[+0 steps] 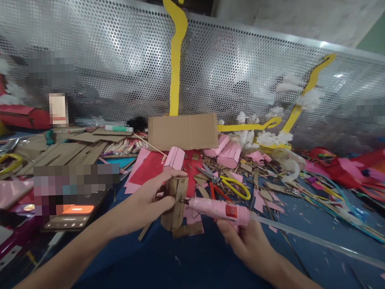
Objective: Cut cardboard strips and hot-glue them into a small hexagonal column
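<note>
My left hand grips a small folded piece of brown cardboard, thumb on its near face and fingers behind its top. From the right, my right hand holds a pink hot glue gun, fist around its handle. Its dark nozzle tip meets the cardboard or lies very close to it. A long clear glue stick runs out of the gun's back end toward the right. Below the held piece lies a flat cardboard strip. Scissors with yellow handles rest just beyond the gun.
A cardboard box with a tall yellow strip stands before a perforated metal screen. Pink folded boxes, scraps and white fluff lie right. Cardboard sheets and a lit phone are left.
</note>
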`<move>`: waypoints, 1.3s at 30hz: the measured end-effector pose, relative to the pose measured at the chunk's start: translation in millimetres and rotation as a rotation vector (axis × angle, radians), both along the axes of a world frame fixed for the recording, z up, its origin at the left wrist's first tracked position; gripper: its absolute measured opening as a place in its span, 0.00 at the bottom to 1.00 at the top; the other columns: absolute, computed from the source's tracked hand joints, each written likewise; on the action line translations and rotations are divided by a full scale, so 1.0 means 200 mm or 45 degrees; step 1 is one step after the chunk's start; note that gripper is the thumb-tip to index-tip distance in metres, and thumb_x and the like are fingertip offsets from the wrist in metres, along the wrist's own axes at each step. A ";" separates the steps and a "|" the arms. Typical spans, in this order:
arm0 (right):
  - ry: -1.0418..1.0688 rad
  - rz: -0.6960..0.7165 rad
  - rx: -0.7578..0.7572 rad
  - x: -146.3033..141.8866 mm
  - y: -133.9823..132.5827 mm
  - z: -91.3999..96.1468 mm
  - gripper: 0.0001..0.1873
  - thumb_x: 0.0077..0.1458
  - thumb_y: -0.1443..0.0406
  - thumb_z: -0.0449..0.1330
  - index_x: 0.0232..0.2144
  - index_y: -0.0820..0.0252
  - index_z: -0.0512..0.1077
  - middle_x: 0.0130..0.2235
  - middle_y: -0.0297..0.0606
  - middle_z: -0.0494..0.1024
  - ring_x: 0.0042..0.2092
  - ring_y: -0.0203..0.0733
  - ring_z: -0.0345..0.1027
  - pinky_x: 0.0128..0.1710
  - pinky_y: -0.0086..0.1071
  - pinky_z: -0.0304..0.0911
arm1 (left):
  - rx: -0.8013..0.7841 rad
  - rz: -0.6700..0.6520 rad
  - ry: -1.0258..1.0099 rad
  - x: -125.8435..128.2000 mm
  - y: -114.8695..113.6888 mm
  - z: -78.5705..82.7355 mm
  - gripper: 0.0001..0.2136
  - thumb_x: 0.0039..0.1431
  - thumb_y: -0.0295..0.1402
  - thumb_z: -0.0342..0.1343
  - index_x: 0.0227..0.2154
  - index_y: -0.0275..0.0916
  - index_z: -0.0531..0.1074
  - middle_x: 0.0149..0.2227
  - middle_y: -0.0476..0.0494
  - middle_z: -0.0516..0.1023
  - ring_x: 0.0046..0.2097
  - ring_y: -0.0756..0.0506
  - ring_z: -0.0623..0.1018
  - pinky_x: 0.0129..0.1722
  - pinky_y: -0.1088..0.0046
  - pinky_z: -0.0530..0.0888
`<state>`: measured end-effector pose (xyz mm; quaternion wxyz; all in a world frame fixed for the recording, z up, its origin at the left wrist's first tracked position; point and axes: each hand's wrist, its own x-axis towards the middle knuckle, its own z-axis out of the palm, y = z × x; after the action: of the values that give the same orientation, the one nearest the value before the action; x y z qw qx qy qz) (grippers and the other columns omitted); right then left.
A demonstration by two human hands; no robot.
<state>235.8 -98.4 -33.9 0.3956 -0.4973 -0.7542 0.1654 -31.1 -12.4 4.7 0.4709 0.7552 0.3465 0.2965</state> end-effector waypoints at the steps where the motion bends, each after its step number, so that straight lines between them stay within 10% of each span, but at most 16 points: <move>1: 0.000 0.003 -0.006 0.00 0.00 0.00 0.23 0.70 0.53 0.54 0.29 0.58 0.76 0.18 0.30 0.64 0.22 0.38 0.59 0.21 0.30 0.58 | 0.000 0.006 -0.002 0.00 0.00 0.00 0.25 0.61 0.29 0.53 0.62 0.49 0.69 0.41 0.48 0.78 0.44 0.43 0.80 0.46 0.64 0.79; 24: -0.017 -0.180 0.098 0.06 0.00 -0.02 0.27 0.72 0.55 0.52 0.20 0.55 0.64 0.19 0.30 0.67 0.20 0.36 0.60 0.21 0.30 0.55 | -0.073 0.077 -0.020 0.02 0.00 -0.01 0.18 0.70 0.46 0.55 0.58 0.48 0.66 0.48 0.46 0.75 0.46 0.42 0.78 0.48 0.62 0.78; 39: 0.164 -0.078 0.352 0.05 -0.02 0.00 0.24 0.72 0.56 0.55 0.22 0.54 0.69 0.20 0.32 0.70 0.20 0.37 0.63 0.21 0.29 0.59 | 0.028 0.018 -0.210 0.06 -0.06 -0.02 0.25 0.67 0.39 0.62 0.63 0.51 0.61 0.46 0.48 0.75 0.43 0.46 0.78 0.45 0.69 0.78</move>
<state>245.7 -101.5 -33.9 0.5128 -0.4494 -0.7272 0.0794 -18.6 -23.9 0.0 0.4874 0.7308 0.3088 0.3647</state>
